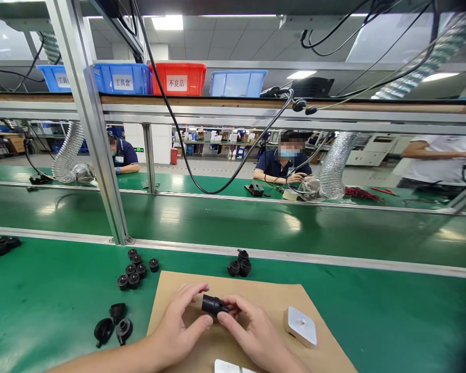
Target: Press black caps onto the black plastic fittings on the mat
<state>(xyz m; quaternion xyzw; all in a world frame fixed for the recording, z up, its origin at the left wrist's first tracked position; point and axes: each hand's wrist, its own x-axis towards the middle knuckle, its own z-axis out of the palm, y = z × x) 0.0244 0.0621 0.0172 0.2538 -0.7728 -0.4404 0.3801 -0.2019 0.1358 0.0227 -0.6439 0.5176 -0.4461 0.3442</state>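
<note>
A short black plastic tube-shaped part (210, 304) is held above a sheet of brown cardboard (174, 282). My right hand (254, 331) has its thumb and fingers closed on the part's right end. To the left, my left hand (178, 326) is open, thumb and fingers apart, close to the part's free end; it does not appear to grip it. A light metal block (301, 325) with a small knob on top lies on the cardboard, right of my right hand. Another pale block (229, 367) is partly cut off at the bottom edge.
Several small black round parts (134, 272) stand left of the cardboard, with three black funnel-like parts (104, 331) nearer. Three more black parts (239, 264) sit behind it. A metal post (97, 140) rises at left; a black cable (186, 155) hangs ahead. Co-workers (281, 160) sit across the bench.
</note>
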